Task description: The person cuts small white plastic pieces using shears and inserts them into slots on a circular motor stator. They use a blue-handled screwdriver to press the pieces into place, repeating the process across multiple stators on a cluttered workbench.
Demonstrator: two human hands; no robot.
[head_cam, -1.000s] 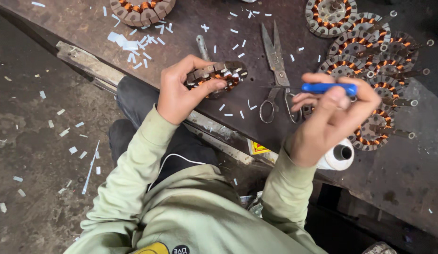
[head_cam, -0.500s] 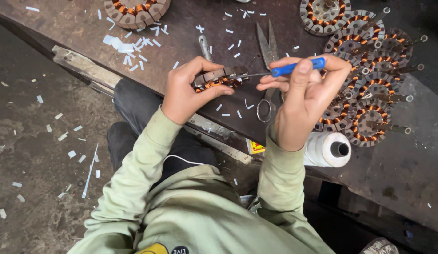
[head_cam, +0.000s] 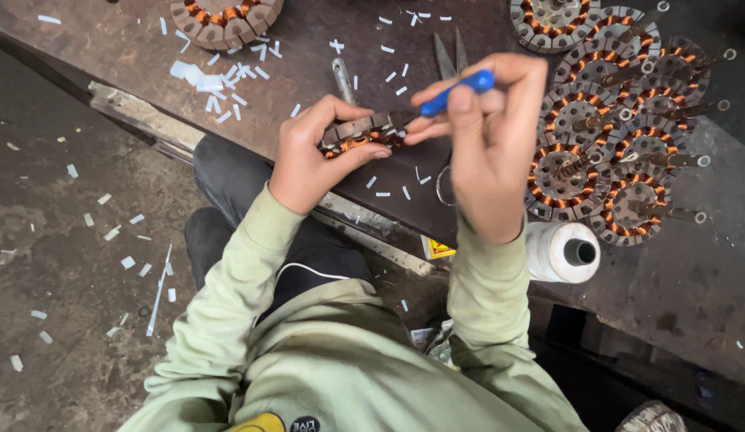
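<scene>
In the head view, a wound motor stator (head_cam: 363, 134) is held over the near edge of the desk (head_cam: 308, 88), clasped tightly in the grip of the left hand (head_cam: 312, 156). A blue-handled tool (head_cam: 456, 90) is pinched in the closed grip of the right hand (head_cam: 488, 136), its tip set against the stator. The stator is best kept steady and the tip pressed gently, clear of the copper windings. Right of the stator lie stacked stators (head_cam: 620, 120) and a white thread spool (head_cam: 563, 252).

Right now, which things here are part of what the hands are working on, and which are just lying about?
In hand:
left hand gripping a wound stator
right hand holding a blue-handled tool against it

Lying about:
scissors
stack of wound stators
white thread spool
another stator
white paper scraps on the bench
</scene>
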